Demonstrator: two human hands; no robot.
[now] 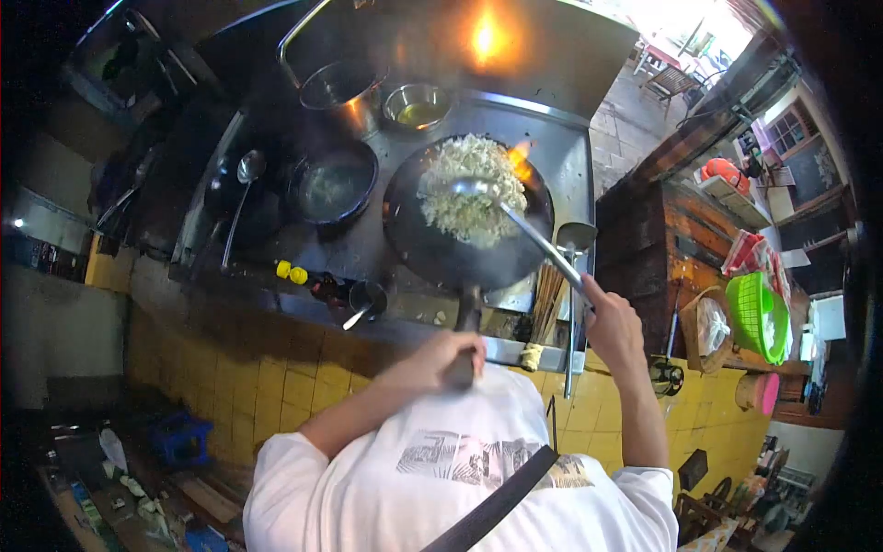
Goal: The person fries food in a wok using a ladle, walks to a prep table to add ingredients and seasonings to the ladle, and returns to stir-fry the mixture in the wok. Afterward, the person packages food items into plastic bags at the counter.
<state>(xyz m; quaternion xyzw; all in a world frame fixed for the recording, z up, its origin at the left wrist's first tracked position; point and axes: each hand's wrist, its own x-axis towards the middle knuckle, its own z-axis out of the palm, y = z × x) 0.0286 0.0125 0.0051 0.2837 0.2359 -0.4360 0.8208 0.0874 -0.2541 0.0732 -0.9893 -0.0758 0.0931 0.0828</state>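
My left hand point(440, 359) is closed round the handle point(469, 317) of a dark wok point(414, 248) over the burner. My right hand point(612, 327) grips the long metal handle of a ladle point(543, 241), whose rounded head rests in the food. Pale, finely chopped food, which looks like fried rice point(474, 161), is heaped in the upper part of the wok. Orange flame point(521, 161) rises at the wok's upper right rim. Right of the wok, a wok spatula point(577, 237) lies beside a bundled bamboo brush point(546, 308).
Left of the wok stand a dark pan point(333, 184), a tall metal pot point(368, 109) and a bowl of yellowish liquid point(417, 108). A long spoon point(241, 207), bottles with yellow caps point(292, 271) and a small cup point(367, 298) sit nearer the stove's left front. A green basket point(759, 317) is at right.
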